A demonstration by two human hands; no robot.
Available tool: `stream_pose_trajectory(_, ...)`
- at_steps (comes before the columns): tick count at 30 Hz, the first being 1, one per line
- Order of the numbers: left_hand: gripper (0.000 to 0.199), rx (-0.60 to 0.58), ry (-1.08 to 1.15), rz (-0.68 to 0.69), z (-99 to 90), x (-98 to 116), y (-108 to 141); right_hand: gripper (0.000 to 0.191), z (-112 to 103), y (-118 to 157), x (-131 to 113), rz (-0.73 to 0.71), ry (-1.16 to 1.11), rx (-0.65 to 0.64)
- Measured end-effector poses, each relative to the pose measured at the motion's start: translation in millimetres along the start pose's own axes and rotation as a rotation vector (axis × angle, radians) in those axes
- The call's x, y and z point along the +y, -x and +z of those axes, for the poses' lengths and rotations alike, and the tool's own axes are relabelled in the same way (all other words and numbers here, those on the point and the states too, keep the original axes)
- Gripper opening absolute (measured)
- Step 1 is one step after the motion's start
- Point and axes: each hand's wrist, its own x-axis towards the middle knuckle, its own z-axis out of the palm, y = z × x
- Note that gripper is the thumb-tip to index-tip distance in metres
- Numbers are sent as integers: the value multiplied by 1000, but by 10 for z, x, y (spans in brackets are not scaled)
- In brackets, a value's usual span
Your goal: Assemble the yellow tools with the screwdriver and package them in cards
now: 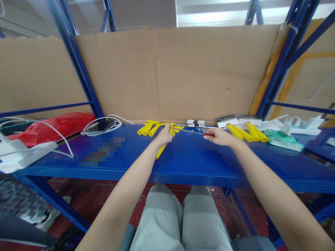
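Observation:
My left hand (pixel 165 135) is closed around a yellow plastic part (pixel 161 151) whose tube end sticks out below the fingers, just above the blue table. In my right hand (pixel 216 136) is a screwdriver (pixel 190 131) with a red handle. Its long thin shaft points left, and the tip meets the yellow part by my left fingers; the exact contact is too small to see. Several yellow tubular pieces (pixel 146 129) lie just beyond my left hand. More yellow tubes (pixel 246 133) rest to the right of my right hand. Tiny silver bits (pixel 200 129) lie between the hands.
White-and-black bundles (pixel 196 123) and printed cards (pixel 226 120) lie along the cardboard wall (pixel 188 73). White cables (pixel 115 122), a red bag (pixel 57 129) and a power strip (pixel 28 155) are at left. At right are a green plastic packet (pixel 284 140) and chargers (pixel 309 125). Blue posts frame the table (pixel 193 174).

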Motion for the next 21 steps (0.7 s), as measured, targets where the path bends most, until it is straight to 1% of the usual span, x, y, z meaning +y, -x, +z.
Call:
stream_pose_trajectory(3,40,-8,-14,-12,-9,21,15,24,10,-9,28,-10,-46,-15)
stream_pose_trajectory(9,40,-6,-27,-23,-9,37,34,20,52,-38,103,28,-45,75)
stream_pose_trajectory(12,38,-4,-8,-12,-4,29,26,18,39,-32,72,7,-25,78)
stream_pose_trajectory(17,40,3,4,-8,-2,15,7,17,-17,3,-29,-41,-16,41)
stream_pose_trajectory(21,43,0,-13,-17,-9,16,10,19,-22,5,-33,-64,-45,39)
